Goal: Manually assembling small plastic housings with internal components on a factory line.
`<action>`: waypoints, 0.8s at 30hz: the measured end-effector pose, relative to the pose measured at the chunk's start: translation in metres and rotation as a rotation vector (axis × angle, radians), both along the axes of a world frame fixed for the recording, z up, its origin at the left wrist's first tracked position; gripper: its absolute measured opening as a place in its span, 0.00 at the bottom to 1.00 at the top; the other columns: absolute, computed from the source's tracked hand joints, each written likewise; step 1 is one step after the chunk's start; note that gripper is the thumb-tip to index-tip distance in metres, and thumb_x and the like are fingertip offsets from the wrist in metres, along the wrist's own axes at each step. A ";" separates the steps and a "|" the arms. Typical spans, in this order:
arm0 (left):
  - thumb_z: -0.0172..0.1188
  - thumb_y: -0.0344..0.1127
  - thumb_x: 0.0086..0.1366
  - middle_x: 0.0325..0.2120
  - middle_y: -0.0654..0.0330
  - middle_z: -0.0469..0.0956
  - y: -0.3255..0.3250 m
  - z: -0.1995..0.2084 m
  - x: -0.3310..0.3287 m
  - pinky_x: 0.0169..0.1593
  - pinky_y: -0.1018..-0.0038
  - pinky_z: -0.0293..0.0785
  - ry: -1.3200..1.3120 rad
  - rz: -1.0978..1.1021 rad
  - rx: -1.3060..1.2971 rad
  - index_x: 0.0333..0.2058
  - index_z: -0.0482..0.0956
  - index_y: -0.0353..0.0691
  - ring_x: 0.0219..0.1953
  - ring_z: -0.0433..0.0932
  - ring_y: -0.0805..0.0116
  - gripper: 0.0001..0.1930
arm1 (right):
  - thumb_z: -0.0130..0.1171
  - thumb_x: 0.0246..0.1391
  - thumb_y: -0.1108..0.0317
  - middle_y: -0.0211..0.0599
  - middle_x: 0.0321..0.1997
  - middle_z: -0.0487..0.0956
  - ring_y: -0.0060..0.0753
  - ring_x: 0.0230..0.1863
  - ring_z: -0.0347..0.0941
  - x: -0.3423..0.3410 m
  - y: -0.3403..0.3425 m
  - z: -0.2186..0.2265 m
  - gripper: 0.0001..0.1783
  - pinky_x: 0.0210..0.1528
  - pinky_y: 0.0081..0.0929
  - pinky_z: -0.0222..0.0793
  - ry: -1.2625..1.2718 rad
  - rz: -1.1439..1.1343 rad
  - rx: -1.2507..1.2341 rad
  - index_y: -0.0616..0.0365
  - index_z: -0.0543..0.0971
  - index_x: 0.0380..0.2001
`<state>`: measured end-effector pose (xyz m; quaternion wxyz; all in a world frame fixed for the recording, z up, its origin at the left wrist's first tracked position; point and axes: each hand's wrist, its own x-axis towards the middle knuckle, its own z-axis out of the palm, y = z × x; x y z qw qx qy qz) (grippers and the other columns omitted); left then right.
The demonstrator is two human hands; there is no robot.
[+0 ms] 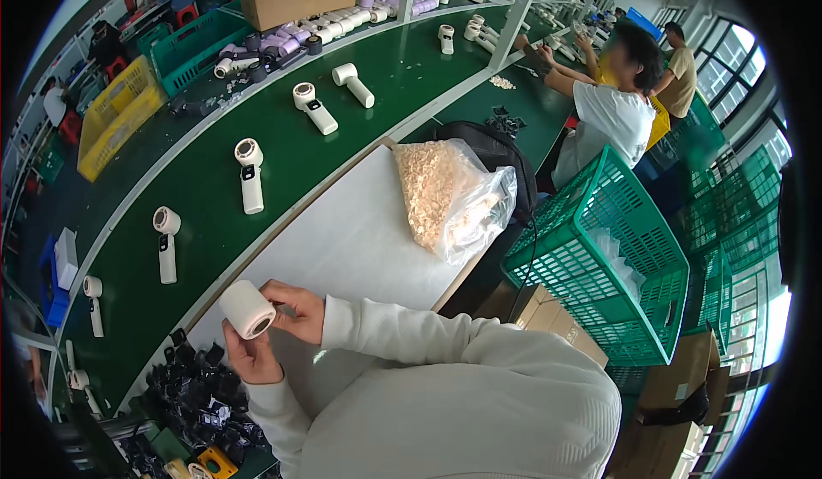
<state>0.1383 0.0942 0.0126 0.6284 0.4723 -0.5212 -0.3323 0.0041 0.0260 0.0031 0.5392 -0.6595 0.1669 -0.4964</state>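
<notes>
A cream handheld fan [245,305] is between my two hands, above the near edge of the white work surface. Its drum-shaped head shows with a dark ring in the end facing me; any handle is hidden. From below, my left hand [253,357] has its fingers closed around the head's lower side. My right hand [296,309] grips it from the right, thumb and fingers against the head. Just below my left hand lies a heap of small black parts [201,393] in clear wrapping.
Several cream handheld fans, one here [250,177], lie spaced along the green conveyor belt [205,231]. On the white surface [342,222] rests a clear bag of small peach-coloured parts [428,192]. Green crates [599,256] stand at right. A co-worker [612,102] sits farther along the belt.
</notes>
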 end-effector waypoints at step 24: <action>0.42 0.49 0.73 0.48 0.53 0.72 -0.022 -0.057 -0.008 0.53 0.71 0.66 0.321 0.022 0.113 0.56 0.66 0.36 0.47 0.71 0.66 0.23 | 0.51 0.54 0.80 0.32 0.40 0.73 0.24 0.37 0.67 -0.005 -0.004 -0.006 0.24 0.43 0.19 0.65 0.082 -0.001 0.356 0.57 0.68 0.55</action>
